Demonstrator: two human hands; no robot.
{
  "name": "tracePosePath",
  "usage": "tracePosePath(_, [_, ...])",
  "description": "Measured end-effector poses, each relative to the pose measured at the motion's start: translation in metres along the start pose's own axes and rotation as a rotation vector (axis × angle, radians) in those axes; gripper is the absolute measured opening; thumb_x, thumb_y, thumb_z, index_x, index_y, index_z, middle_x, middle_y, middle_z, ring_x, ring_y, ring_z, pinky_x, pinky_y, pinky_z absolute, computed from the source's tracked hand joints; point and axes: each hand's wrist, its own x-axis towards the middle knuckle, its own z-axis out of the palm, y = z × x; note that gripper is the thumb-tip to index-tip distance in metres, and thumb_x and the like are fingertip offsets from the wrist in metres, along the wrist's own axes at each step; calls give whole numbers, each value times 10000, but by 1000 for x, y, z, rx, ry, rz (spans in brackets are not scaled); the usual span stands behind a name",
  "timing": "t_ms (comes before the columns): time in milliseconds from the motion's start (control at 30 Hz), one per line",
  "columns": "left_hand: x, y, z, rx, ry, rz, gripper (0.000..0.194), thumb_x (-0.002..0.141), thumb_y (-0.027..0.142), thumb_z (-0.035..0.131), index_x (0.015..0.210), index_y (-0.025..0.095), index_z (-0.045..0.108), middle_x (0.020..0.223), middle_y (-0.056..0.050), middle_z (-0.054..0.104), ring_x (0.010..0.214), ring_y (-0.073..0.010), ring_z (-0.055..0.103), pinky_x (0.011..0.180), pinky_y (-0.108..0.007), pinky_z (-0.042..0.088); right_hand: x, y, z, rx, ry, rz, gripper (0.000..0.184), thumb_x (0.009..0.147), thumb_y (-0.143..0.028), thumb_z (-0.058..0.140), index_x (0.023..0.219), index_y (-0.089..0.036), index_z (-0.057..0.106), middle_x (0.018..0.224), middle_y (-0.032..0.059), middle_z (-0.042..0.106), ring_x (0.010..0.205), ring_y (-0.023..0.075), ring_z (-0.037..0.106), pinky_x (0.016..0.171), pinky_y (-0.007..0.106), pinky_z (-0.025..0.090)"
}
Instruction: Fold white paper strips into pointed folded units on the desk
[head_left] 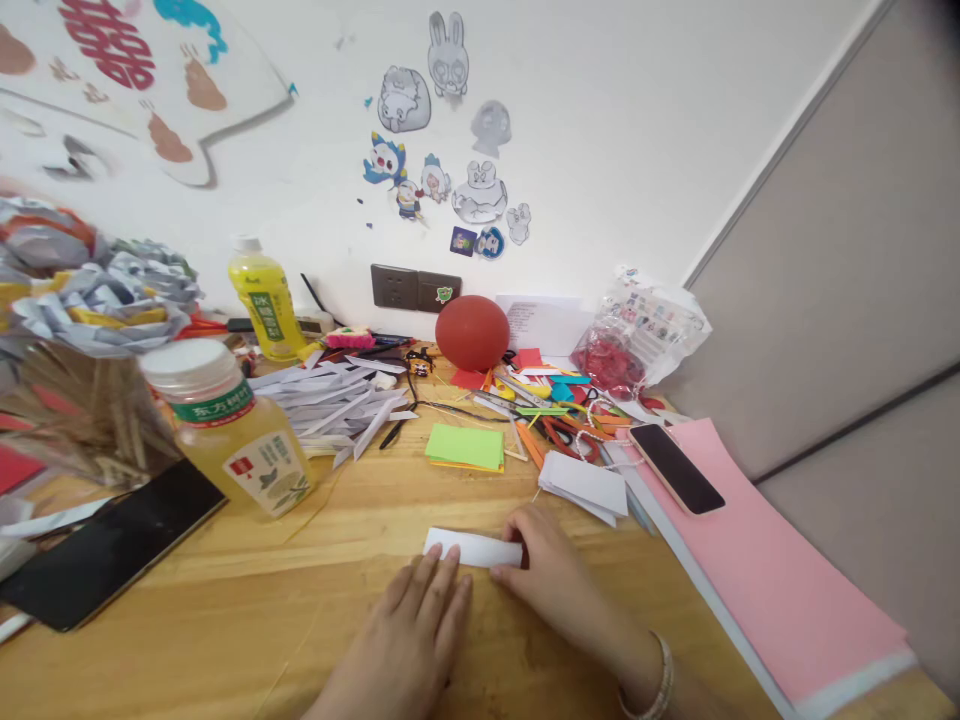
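A narrow white strip of paper (472, 548) lies across the wooden table in front of me. My left hand (411, 620) rests flat, its fingers stretched out and the fingertips touching the strip's lower left edge. At the right end, my right hand (546, 565) curls its thumb and fingers round the strip and grips it; a bracelet sits on that wrist. Just beyond the right hand is a stack of white paper slips (583, 485). A pad of green paper slips (465, 446) lies farther back in the middle.
Two drink bottles, a large one (240, 440) and a slimmer one (264, 300), stand left near a black tablet (112, 545). Folded white strips (337, 400) are heaped behind. A red balloon (472, 333) sits by the wall. Pink paper (780, 570) with a phone (677, 468) lies right.
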Motion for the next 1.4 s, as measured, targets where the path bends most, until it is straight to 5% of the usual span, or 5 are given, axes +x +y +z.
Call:
tracePosePath(367, [3, 0, -6, 15, 29, 35, 357, 862, 360, 504, 1165, 202, 610, 1248, -66, 596, 1122, -285, 526, 929, -397, 320, 8, -1, -5, 147, -57, 104, 267, 710, -84, 611, 954, -191, 590, 796, -2, 588, 734, 163, 531, 661, 251, 359])
tracePosePath(867, [8, 0, -12, 62, 31, 95, 496, 747, 425, 589, 1198, 218, 607, 1259, -60, 587, 1134, -338, 462, 950, -458, 265, 6, -4, 0, 31, -28, 48, 188, 769, -83, 538, 917, -193, 576, 908, 22, 643, 827, 186, 572, 721, 276, 380])
tracePosePath(1200, [11, 2, -15, 113, 45, 123, 557, 676, 409, 641, 1195, 207, 612, 1255, -79, 580, 1167, -335, 413, 985, -469, 262, 4, -11, 3, -108, -5, 111, 279, 758, -251, 636, 1027, -215, 575, 897, 35, 646, 829, 217, 589, 691, 291, 390])
tracePosePath(1400, [8, 3, -11, 106, 47, 111, 547, 693, 441, 635, 1192, 215, 614, 1272, -71, 568, 1180, -337, 410, 982, -475, 271, 3, 5, -10, -167, 52, 10, 409, 699, -299, 711, 1065, -181, 573, 1082, 74, 619, 1029, 249, 537, 877, 341, 374])
